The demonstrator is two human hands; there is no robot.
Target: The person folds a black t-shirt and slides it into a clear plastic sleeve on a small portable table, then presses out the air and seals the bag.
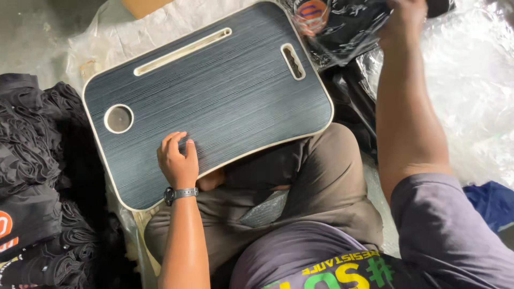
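A dark, wood-grain lap tray [225, 91] with a pale rim rests on my lap. It has a round cup hole at the left, a long slot along the far edge and a short handle slot at the right. My left hand [178, 160], with a grey watch on the wrist, rests on the tray's near edge, fingers curled and holding nothing. My right hand [405, 20] reaches up to the far right and grips a bagged black garment [348, 27] in clear plastic.
A pile of folded black garments [37, 176] lies at the left. Crumpled clear plastic sheets [471, 85] cover the floor at the right, with a blue cloth [490, 200] beside my arm. A cardboard box corner [142, 6] shows at the top.
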